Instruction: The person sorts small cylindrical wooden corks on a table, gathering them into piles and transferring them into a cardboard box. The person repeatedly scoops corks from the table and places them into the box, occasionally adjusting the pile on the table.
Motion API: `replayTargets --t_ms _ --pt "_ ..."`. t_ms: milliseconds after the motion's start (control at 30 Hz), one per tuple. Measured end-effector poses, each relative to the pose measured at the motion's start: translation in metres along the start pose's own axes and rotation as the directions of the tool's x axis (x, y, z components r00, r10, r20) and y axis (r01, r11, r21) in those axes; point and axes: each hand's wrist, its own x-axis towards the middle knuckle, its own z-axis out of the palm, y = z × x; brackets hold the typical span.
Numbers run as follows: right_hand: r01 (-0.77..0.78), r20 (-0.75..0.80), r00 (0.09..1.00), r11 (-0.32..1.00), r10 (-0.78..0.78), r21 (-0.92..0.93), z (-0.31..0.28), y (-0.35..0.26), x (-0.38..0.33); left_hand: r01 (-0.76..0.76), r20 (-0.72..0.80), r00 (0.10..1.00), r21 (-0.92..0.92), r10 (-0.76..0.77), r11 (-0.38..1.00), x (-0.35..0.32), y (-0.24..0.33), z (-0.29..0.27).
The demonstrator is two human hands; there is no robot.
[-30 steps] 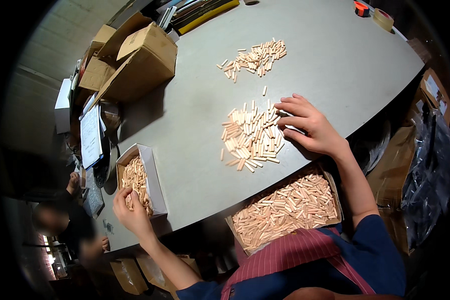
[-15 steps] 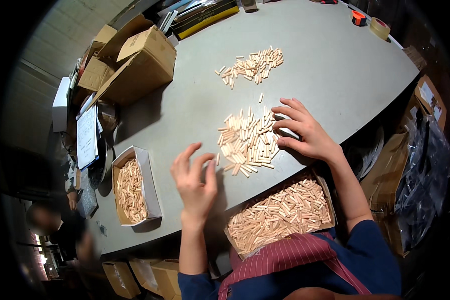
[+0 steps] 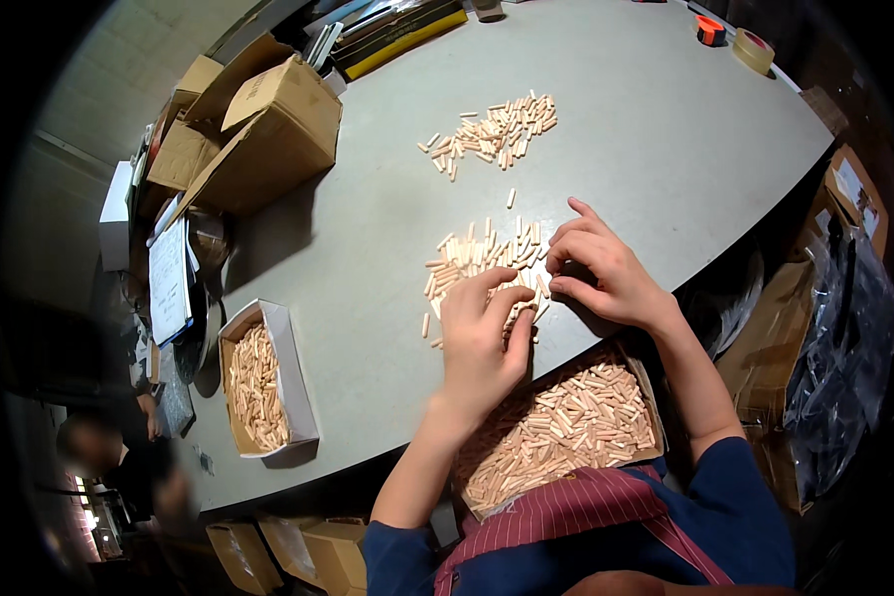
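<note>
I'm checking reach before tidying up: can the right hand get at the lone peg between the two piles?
Probably yes. The lone peg lies on the table close to the right hand, with no visible barrier between them; the left hand is over the near pile, off that path.

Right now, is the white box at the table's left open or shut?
Open: no lid covers the white box, and the wooden pegs inside show from above. How deep they lie, I cannot tell.

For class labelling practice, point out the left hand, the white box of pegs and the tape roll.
Left hand (image 3: 480, 336), head view: back of the hand.
White box of pegs (image 3: 293, 370), head view: right wall.
Tape roll (image 3: 750, 54), head view: outer side.
</note>
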Motion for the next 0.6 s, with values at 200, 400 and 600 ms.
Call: replayTargets --t_ms 200,400,600 --pt "0.035 -0.117 0.993 0.994 -0.022 0.108 0.001 -0.005 -0.001 0.046 -0.012 0.999 -0.002 -0.046 0.999 0.006 0.007 0.019" --pt "0.023 -0.170 0.985 0.979 0.012 0.203 0.002 -0.003 -0.003 0.053 -0.024 0.998 0.017 -0.053 0.998 0.010 0.007 0.026" --pt "-0.022 -0.189 0.978 0.952 0.083 0.306 0.002 -0.005 -0.006 0.056 -0.048 0.997 -0.053 -0.059 0.997 0.012 0.010 0.029"
